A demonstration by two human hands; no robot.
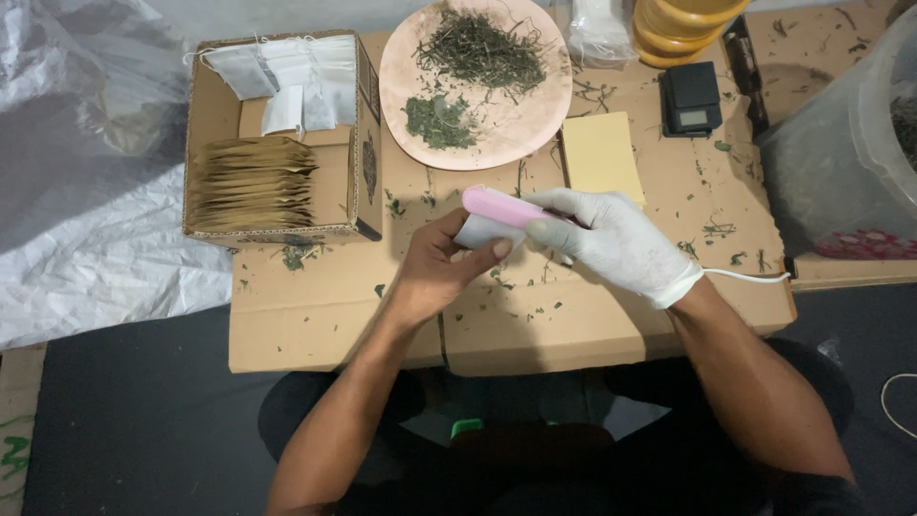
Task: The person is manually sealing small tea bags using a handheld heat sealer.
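Your bare left hand (444,263) pinches a small white bag (482,229) mid-table while your gloved right hand (611,239) grips the pink sealer (501,205) over it (fingers close, so a burn looks possible). The cardboard table (334,315) is littered with dried herb bits; plate (535,124) far, box (220,115) far left.

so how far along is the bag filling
Done: a row of brown packets stands in the box, with white bags behind them. In hand: the left hand holds a small white bag while the gloved right hand presses a pink sealer on it. Left, seemingly: plenty of dried herbs on the plate.
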